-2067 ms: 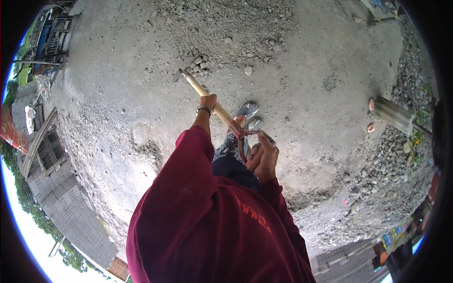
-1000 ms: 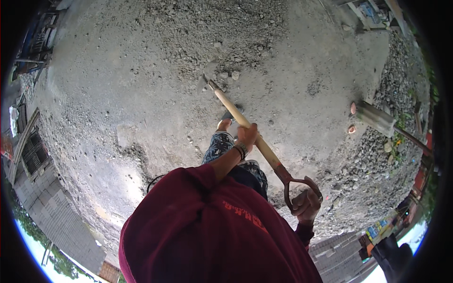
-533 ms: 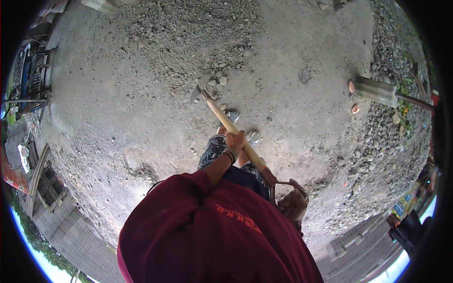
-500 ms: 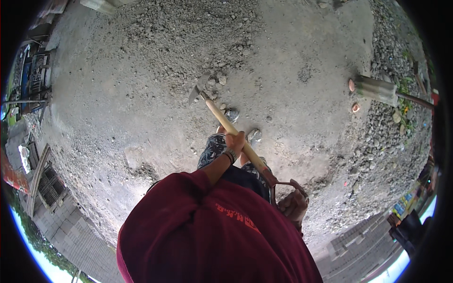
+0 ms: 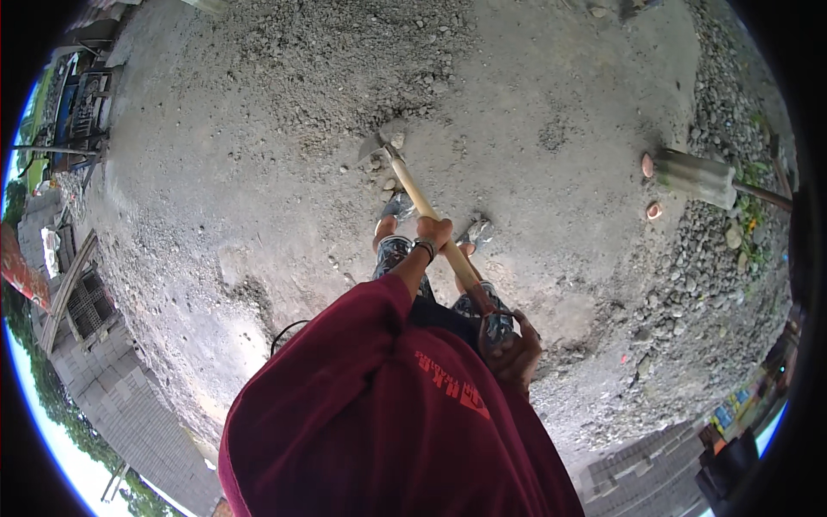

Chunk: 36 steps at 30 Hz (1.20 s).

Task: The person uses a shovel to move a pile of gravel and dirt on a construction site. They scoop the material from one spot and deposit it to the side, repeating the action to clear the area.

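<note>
The left hand [image 5: 434,231] wraps the wooden shaft of a shovel [image 5: 413,188], and the right hand [image 5: 519,351] curls round the grip at its near end, by the waist. The shovel slants forward past the left shoe [image 5: 399,205] to its blade [image 5: 376,150] at the gravelly ground [image 5: 284,164], where a pale stone [image 5: 394,133] sits at the blade's edge, whether in it or just beyond I cannot tell. Far left stands a dark crate-like frame [image 5: 92,303], its contents too small to make out.

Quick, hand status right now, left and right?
Left hand: closed, holding the wooden shovel shaft.
Right hand: closed, holding the shovel D-handle.
</note>
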{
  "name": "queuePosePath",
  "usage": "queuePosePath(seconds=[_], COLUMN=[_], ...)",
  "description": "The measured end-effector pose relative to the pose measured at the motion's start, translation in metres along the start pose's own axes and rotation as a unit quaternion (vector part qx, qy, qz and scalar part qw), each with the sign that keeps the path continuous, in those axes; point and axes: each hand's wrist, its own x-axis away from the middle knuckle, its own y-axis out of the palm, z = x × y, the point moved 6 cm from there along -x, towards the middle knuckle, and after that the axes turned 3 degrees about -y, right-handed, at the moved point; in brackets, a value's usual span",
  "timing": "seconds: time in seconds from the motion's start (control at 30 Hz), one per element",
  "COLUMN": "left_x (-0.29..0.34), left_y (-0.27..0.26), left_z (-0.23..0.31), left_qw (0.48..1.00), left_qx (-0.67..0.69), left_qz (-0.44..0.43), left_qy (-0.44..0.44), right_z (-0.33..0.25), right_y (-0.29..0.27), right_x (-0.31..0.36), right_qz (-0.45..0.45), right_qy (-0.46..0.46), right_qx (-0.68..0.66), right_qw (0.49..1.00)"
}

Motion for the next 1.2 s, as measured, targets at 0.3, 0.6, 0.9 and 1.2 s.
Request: queuePosePath(seconds=[0.3,0.6,0.9,1.2], left_x=[0.134,0.015,0.057,0.115], left_y=[0.08,-0.026,0.055,0.049], left_z=[0.008,-0.005,0.0,0.056], left_qw=[0.981,0.985,0.955,0.981], left_qx=[0.119,0.14,0.217,0.085], left_qz=[-0.132,0.005,-0.154,-0.166], left_qy=[-0.081,-0.099,-0.128,-0.048], right_z=[-0.09,-0.05,-0.106,-0.107], right_y=[-0.093,0.039,0.028,-0.004], right_x=[-0.008,-0.046,-0.013,0.024], right_qz=[-0.049,-0.166,-0.094,-0.021], right_qy=[-0.038,0.041,-0.07,-0.103], right_qx=[0.13,0.116,0.261,0.174], right_qw=[0.99,0.978,0.958,0.979])
